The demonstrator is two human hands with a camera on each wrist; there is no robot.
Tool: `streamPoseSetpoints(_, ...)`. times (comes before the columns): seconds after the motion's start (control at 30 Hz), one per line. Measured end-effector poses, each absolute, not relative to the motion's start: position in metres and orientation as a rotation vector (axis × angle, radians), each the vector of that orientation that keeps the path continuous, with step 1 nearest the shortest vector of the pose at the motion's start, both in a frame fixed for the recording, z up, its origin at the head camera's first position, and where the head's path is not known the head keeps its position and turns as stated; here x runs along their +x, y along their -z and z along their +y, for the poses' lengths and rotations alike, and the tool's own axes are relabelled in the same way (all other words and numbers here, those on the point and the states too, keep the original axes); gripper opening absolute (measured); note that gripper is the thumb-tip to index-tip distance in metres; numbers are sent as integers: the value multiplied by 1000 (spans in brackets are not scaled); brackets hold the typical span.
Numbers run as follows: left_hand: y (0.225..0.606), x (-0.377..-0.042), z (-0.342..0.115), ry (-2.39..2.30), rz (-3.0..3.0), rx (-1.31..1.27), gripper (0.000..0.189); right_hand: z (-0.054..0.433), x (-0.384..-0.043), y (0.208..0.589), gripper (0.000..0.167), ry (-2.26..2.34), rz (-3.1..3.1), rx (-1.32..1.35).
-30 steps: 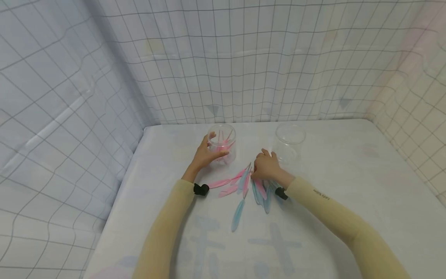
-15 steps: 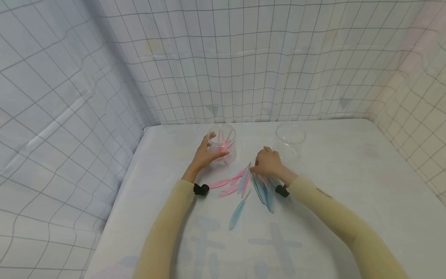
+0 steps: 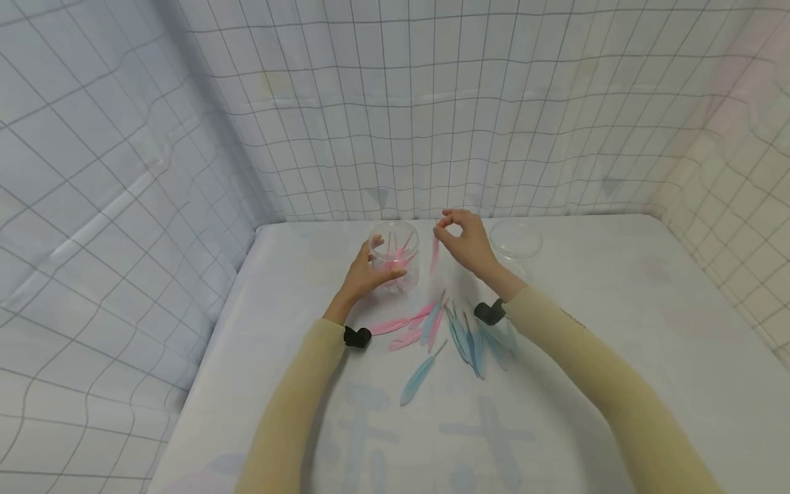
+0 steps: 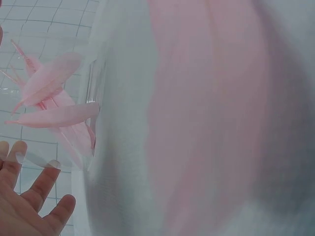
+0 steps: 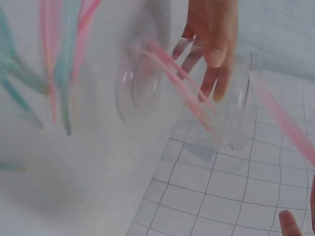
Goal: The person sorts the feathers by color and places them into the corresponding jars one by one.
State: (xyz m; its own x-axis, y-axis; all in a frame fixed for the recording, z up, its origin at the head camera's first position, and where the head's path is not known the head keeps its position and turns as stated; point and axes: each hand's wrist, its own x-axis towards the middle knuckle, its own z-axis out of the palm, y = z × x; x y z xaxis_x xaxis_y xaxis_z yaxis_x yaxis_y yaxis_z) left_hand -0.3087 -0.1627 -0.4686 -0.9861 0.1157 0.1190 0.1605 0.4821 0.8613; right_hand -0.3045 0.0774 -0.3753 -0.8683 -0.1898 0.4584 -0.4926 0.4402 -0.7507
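My left hand [image 3: 364, 278] holds a clear jar [image 3: 412, 276] from its left side, thumb across the front and fingers round the back. Several pink feathers [image 4: 54, 81] stand and lean inside it. To the right of that jar, raised above the table, my right hand [image 3: 470, 245] pinches one pink feather [image 3: 435, 257] between thumb and index finger; the feather hangs down. In the right wrist view this feather [image 5: 285, 120] appears beside the jar's mouth. Loose pink feathers [image 3: 405, 339] and blue feathers [image 3: 474, 348] lie on the table below the hands.
A second clear jar [image 3: 524, 255] stands behind my right forearm, partly hidden by it. One blue feather [image 3: 418, 381] lies apart, closer to me. The white table [image 3: 284, 267] is bordered at the back and sides by hanging grid-patterned cloth [image 3: 395, 137].
My right hand has risen from the feather pile with a pink feather, moving up and slightly left toward the held jar. The lone blue feather has shifted slightly. The left hand stays put.
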Motion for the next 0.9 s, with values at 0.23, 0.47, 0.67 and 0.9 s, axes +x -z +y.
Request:
streamPoseSetpoints(0.23,467,-308,-163,1560,-2673,-245,101,49,-316,363,12,-1653,-2156,423)
streamPoseSetpoints(0.47,466,-308,-162,1573,-2669,-246,100,31,-319,373,13,-1638,-2184,459)
streamPoseSetpoints(0.67,467,-307,-162,1571,-2678,-243,101,34,-315,385,19,-1595,-2422,436)
streamPoseSetpoints(0.9,466,-306,-163,1554,-2679,-238,100,51,-307,400,18,-1528,-2541,463)
